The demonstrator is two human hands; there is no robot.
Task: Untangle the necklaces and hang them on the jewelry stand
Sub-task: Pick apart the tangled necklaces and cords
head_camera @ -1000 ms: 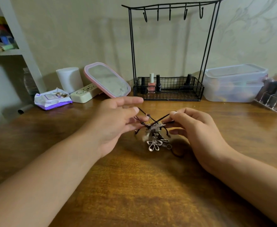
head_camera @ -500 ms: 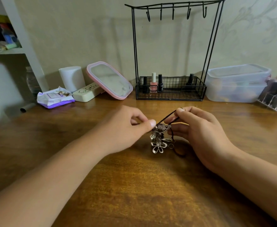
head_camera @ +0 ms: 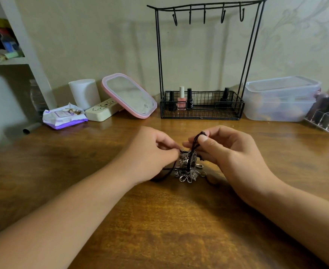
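Observation:
A tangle of necklaces (head_camera: pixel 188 166), black cords knotted with silver filigree pendants, hangs just above the wooden table (head_camera: pixel 159 220) between my hands. My left hand (head_camera: pixel 152 154) pinches the knot from the left side with thumb and fingertips. My right hand (head_camera: pixel 224 150) pinches a loop of black cord and holds it up above the knot. A flower-shaped pendant touches the table under the tangle. The black wire jewelry stand (head_camera: pixel 202 105) stands at the back by the wall; its several hooks at the top are bare.
Nail polish bottles (head_camera: pixel 181 100) sit in the stand's basket. A pink-framed mirror (head_camera: pixel 129 96), white cylinder (head_camera: pixel 84 93), cream case and wipes pack (head_camera: pixel 63 117) lie at back left. A clear lidded box (head_camera: pixel 280 98) and an acrylic organizer (head_camera: pixel 326 115) stand at back right.
My left hand's fingers, extended a second ago, have closed into a pinch on the knot. My right hand has lifted its cord loop higher. The tangle has bunched tighter.

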